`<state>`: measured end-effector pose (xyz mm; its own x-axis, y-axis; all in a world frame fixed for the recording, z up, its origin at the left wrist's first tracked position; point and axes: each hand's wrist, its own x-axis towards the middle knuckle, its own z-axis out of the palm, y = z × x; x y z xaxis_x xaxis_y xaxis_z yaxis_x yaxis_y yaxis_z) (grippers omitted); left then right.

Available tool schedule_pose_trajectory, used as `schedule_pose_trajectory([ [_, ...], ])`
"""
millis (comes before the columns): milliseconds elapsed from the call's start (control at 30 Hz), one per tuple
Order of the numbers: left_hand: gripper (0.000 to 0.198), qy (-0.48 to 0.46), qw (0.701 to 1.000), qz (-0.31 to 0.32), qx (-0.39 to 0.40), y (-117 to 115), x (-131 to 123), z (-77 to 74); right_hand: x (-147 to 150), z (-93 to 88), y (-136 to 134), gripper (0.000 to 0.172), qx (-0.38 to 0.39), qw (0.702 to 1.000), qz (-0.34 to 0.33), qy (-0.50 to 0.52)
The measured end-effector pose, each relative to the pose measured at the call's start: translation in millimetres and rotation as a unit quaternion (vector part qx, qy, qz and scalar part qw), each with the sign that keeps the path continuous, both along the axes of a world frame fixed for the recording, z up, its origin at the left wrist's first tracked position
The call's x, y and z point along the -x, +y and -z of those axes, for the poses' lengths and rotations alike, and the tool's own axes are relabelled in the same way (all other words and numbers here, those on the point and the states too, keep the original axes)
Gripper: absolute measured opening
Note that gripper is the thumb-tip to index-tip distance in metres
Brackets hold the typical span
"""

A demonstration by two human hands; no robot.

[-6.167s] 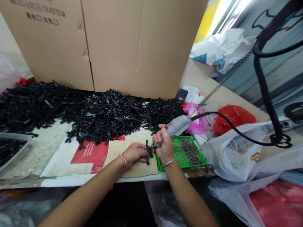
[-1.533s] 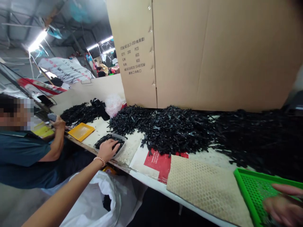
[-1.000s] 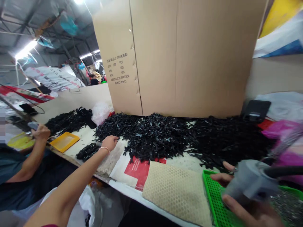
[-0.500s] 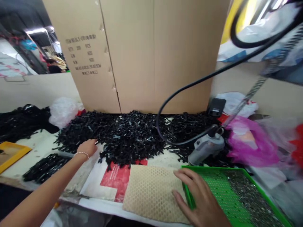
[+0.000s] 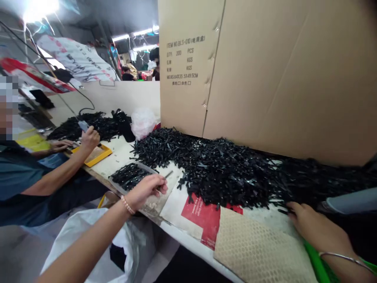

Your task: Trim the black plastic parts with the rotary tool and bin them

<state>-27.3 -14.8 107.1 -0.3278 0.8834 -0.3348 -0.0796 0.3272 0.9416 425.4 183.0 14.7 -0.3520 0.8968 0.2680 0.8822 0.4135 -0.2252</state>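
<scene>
My left hand [image 5: 150, 188], with a beaded bracelet at the wrist, pinches a small dark strip [image 5: 169, 174] whose end sticks out past the fingertips. It hangs in front of a clear tray [image 5: 141, 165] of black strips laid side by side. My right hand [image 5: 315, 225], wearing a thin bangle, is at the front right edge of a big heap of loose black strips [image 5: 226, 173]. Its fingers are curled together on a black strip [image 5: 282, 211]; the fingertips are partly hidden. A grey hand tool [image 5: 353, 202] reaches in just beyond it, its rest out of view.
A honeycomb-textured beige mat [image 5: 256, 243] lies at the table's front, beside a green tray [image 5: 316, 259]. A tall cardboard box [image 5: 265, 78] stands behind the heap. At left, a co-worker's hand [image 5: 90, 137] holds a grey tool above a yellow tray [image 5: 103, 154]. A white bag [image 5: 79, 239] is below.
The view has swung left. My left hand has come back from the heap with a small strip. My right hand has gone from over the mat and green tray's edge to the heap's right side.
</scene>
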Motion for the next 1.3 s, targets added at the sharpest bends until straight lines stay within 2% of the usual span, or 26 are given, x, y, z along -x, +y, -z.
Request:
schedule_pose_trajectory([
  [67,0.025,-0.136,0.991,0.007,-0.001,-16,-27,10.1,12,-13.6,-16,0.028,-0.005,1.0,-0.009,0.013],
  [133,0.027,-0.271,0.963,0.011,-0.003,-27,-57,24.0,34,-28.7,-46,0.037,0.013,0.994,0.0,0.108],
  [167,0.027,-0.344,0.939,0.011,-0.007,-30,-73,30.9,47,-35.0,-65,0.04,0.043,0.983,0.015,0.178],
  [233,0.028,-0.482,0.876,0.023,-0.001,-34,-102,41.7,75,-42.9,-109,0.045,0.131,0.923,0.017,0.361],
  [267,0.029,-0.533,0.845,0.036,0.014,-36,-115,45.0,88,-44.3,-130,0.042,0.174,0.889,0.01,0.423],
  [300,0.031,-0.566,0.822,0.052,0.035,-36,-127,46.7,100,-44.6,-149,0.039,0.216,0.859,0.001,0.465],
  [333,0.033,-0.578,0.811,0.068,0.056,-37,-137,47.1,111,-44.2,-166,0.035,0.244,0.834,-0.01,0.494],
  [400,0.034,-0.548,0.828,0.09,0.08,-38,-153,45.2,126,-43.8,-190,0.029,0.258,0.803,-0.027,0.537],
  [500,0.037,-0.429,0.897,0.093,0.04,-40,-169,41.3,135,-47.1,-207,0.023,0.283,0.766,-0.08,0.572],
  [567,0.042,-0.345,0.933,0.098,0.008,-41,-176,40.2,136,-49.7,-210,0.021,0.29,0.754,-0.109,0.58],
  [700,0.046,-0.241,0.966,0.089,0.003,-43,-184,41.4,131,-47.5,-211,0.018,0.213,0.797,-0.1,0.556],
  [800,0.045,-0.211,0.975,0.064,-0.011,-45,-188,40.9,126,-42.9,-212,0.011,0.142,0.829,-0.099,0.531],
  [900,0.044,-0.185,0.98,0.068,-0.035,-47,-194,37.5,123,-41.1,-213,0.003,0.103,0.851,-0.134,0.497],
  [1067,0.041,-0.194,0.979,0.05,-0.046,-49,-203,29.3,119,-41.4,-218,0.013,0.012,0.891,-0.147,0.429],
  [1167,0.04,-0.204,0.978,0.037,-0.029,-50,-205,27.2,116,-41.5,-220,0.02,-0.015,0.899,-0.161,0.407],
  [1300,0.041,-0.21,0.977,0.024,-0.011,-51,-207,28.3,112,-40.1,-220,0.024,-0.006,0.899,-0.172,0.404],
])
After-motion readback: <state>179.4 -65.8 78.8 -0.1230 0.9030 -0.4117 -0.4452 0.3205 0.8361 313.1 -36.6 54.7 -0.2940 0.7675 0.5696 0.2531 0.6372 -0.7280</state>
